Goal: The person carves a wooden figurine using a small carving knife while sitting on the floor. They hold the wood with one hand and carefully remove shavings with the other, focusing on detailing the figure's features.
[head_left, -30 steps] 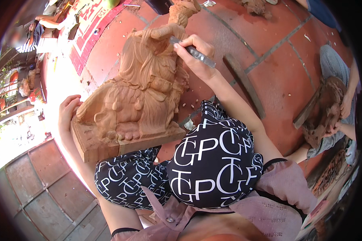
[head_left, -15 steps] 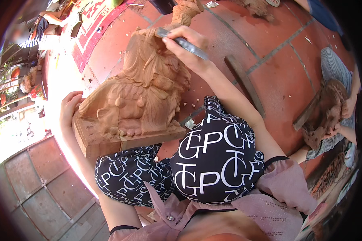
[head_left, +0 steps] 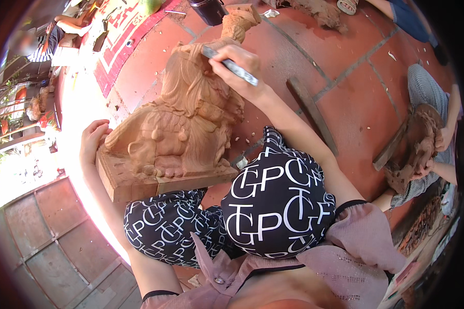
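A pale reddish-brown wooden carving of a seated lion-like beast on a rectangular block base (head_left: 183,129) is seen in the centre-left of the frame, propped against the person's knees, which are clad in black trousers with a white letter pattern (head_left: 273,206). A slim grey metal carving tool (head_left: 231,65) is held against the upper back of the figure, near its mane, in the upper middle of the frame. The tool is gripped pen-fashion by the right hand (head_left: 242,72), whose fingers are clenched round the shaft. The far left corner of the block base is steadied by the left hand (head_left: 93,141); its fingers are curled over the edge, pressed to the wood.

Wood chips are scattered on the red tiled floor (head_left: 345,103) just beside the base. A dark wooden plank (head_left: 312,116) lies on the tiles to the right of the forearm. At the right edge, another carving (head_left: 417,149) is held by a second person.

A slip seems the main risk: if the tool is pushed too hard across the grain, it could skid off the curved mane and gouge finished detail. The block could also rock on the knees if the left-hand hold were loosened.
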A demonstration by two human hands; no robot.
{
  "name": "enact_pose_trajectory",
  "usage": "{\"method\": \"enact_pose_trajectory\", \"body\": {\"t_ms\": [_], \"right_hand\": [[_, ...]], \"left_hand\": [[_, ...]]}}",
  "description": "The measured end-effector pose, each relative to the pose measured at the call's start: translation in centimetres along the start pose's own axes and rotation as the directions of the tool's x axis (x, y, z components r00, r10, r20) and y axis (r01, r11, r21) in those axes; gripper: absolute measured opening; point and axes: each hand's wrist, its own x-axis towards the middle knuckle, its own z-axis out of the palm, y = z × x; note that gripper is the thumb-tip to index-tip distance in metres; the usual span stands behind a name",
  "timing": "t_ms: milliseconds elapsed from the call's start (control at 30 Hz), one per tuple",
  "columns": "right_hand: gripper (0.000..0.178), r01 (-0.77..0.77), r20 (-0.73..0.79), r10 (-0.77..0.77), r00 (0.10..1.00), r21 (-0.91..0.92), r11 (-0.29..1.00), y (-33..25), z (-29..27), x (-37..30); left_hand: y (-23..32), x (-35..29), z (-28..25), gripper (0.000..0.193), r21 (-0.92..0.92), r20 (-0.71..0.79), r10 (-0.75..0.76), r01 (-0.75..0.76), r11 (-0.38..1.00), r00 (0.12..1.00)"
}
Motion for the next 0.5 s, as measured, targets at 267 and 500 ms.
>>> {"method": "enact_pose_trajectory", "body": {"t_ms": [267, 500], "right_hand": [[0.007, 0.023, -0.02, -0.023, 1.0, -0.008, 1.0, -0.8, 1.1, 0.2], [0.005, -0.06, -0.019, 0.058, 0.998, -0.076, 0.995, -1.3, -0.4, -0.9]], "left_hand": [[-0.2, -0.3, -0.3, 0.031, -0.03, 0.018, -0.017, 0.018, 0.999, 1.0], [-0.1, -0.3, -0.5, 0.03, -0.014, 0.012, 0.003, -0.003, 1.0, 1.0]]}}
